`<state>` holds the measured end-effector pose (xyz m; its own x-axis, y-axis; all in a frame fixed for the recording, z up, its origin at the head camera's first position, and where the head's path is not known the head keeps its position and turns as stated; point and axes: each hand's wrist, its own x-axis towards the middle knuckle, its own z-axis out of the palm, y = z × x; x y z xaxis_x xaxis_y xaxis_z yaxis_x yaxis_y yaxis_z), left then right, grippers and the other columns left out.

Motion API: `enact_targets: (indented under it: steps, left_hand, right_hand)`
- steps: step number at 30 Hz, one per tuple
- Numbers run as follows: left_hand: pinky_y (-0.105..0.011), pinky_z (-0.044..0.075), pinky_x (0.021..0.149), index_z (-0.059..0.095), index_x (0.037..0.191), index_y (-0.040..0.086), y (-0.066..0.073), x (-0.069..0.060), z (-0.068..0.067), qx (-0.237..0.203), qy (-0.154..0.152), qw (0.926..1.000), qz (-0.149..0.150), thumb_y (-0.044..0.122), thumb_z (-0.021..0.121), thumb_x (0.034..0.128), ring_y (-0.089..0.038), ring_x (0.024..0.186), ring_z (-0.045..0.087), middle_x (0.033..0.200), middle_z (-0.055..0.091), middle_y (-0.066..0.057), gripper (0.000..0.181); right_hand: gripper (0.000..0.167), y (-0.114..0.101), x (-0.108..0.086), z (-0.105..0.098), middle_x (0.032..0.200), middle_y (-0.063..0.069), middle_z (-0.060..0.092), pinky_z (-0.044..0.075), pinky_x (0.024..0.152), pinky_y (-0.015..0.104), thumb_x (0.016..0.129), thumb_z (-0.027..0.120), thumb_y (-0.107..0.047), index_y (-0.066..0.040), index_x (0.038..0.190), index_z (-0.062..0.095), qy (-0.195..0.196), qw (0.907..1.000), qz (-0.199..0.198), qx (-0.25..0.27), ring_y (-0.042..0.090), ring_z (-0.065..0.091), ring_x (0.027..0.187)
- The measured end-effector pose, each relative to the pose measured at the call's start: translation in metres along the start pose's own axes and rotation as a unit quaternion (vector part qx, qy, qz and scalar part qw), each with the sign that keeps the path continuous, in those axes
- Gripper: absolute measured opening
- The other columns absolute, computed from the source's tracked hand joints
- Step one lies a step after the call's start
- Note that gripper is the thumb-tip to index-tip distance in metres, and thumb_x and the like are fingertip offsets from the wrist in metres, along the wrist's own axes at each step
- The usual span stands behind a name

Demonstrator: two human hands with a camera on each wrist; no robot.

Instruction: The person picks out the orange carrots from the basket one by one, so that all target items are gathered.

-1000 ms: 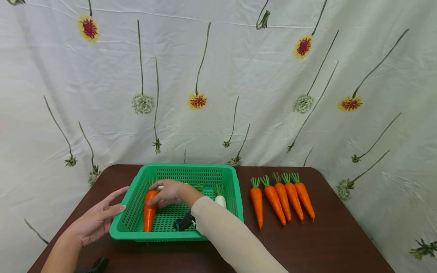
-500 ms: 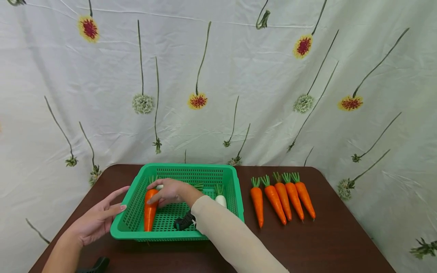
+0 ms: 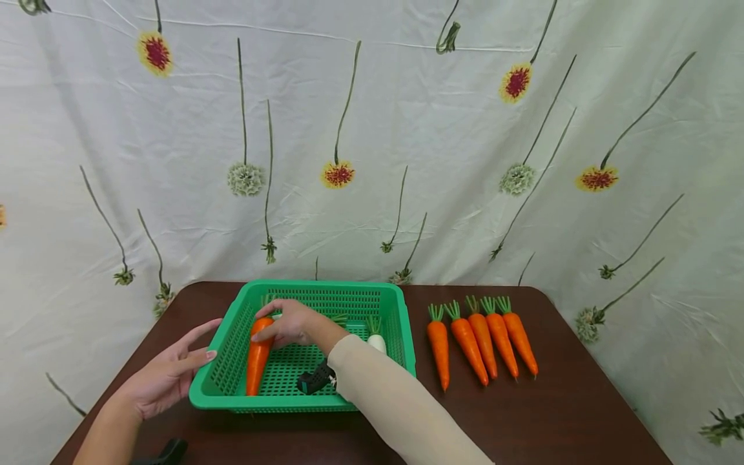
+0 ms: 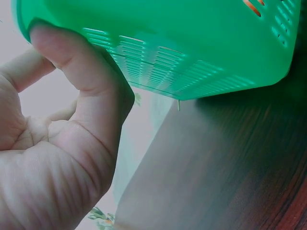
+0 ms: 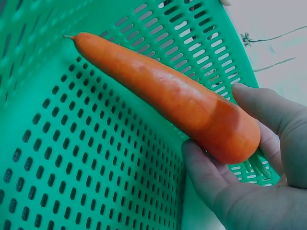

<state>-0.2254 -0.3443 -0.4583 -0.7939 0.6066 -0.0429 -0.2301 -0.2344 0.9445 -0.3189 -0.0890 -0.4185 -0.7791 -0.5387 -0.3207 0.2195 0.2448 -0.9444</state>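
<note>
A green plastic basket (image 3: 279, 403) stands on the dark table. Inside it, near the left wall, my right hand (image 3: 293, 321) holds an orange carrot (image 3: 258, 368) by its thick, leafy end. The right wrist view shows thumb and fingers on opposite sides of the carrot (image 5: 163, 91), whose thin tip points toward the basket's wall. Outside the basket, my left hand (image 3: 165, 374) touches the left rim with thumb and fingers extended. Up close, its thumb (image 4: 57, 45) lies against the green plastic. A white radish (image 3: 376, 343) lies at the basket's right, partly behind my right forearm.
Several carrots (image 3: 479, 339) lie side by side on the table (image 3: 569, 394) right of the basket, leaves away from me. Another white vegetable (image 3: 278, 316) is mostly hidden behind my right hand. A flowered cloth (image 3: 360, 116) hangs behind the table.
The held carrot's leafy end has shifted slightly right, leaving the carrot more slanted, and the right hand has moved slightly with it. The left hand keeps its place at the basket.
</note>
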Motion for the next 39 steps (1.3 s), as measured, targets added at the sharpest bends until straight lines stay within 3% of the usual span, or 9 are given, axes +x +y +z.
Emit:
enact_targets:
  steps: [14, 20, 27, 39]
  left_hand:
    - [-0.058, 0.054, 0.098, -0.001, 0.161, 0.034, 0.000, -0.001, 0.002, 0.003, 0.005, 1.0000, 0.003, 0.007, 0.028, 0.1125, -0.032, 0.123, 0.067, 0.139, 0.065, -0.005, 0.063]
    - [-0.058, 0.054, 0.098, 0.001, 0.161, 0.035, -0.001, -0.002, 0.002, -0.001, 0.003, 1.0000, 0.006, 0.007, 0.028, 0.1125, -0.032, 0.124, 0.067, 0.139, 0.065, -0.006, 0.062]
    - [-0.056, 0.055, 0.098, -0.002, 0.162, 0.034, -0.001, -0.001, 0.003, 0.004, 0.009, 0.9999, 0.006, 0.007, 0.029, 0.1124, -0.030, 0.122, 0.068, 0.138, 0.066, -0.006, 0.064]
    - [-0.056, 0.056, 0.098, -0.006, 0.162, 0.031, 0.000, -0.002, 0.006, 0.005, 0.013, 0.9999, 0.007, 0.007, 0.030, 0.1122, -0.030, 0.123, 0.067, 0.139, 0.065, -0.005, 0.066]
  right_hand:
    - [0.040, -0.001, 0.002, -0.001, 0.107, 0.013, 0.063, 0.060, 0.090, 0.059, 0.082, 0.078, 0.012, -0.005, 0.117, 0.069, 0.061, 0.9976, -0.033, -0.003, 0.033, 0.072, 0.090]
    - [0.043, -0.007, -0.002, -0.006, 0.108, 0.012, 0.064, 0.061, 0.089, 0.057, 0.082, 0.078, 0.013, -0.006, 0.120, 0.071, 0.043, 0.9982, -0.041, -0.005, 0.030, 0.071, 0.091]
    - [0.043, -0.013, -0.015, -0.018, 0.109, 0.012, 0.067, 0.062, 0.090, 0.053, 0.083, 0.076, 0.013, -0.006, 0.122, 0.073, 0.021, 0.9989, -0.030, 0.027, 0.031, 0.072, 0.094]
    - [0.042, -0.018, -0.047, -0.052, 0.114, 0.010, 0.069, 0.062, 0.090, 0.054, 0.090, 0.074, 0.003, -0.021, 0.124, 0.072, -0.001, 0.9989, -0.036, 0.030, 0.029, 0.074, 0.096]
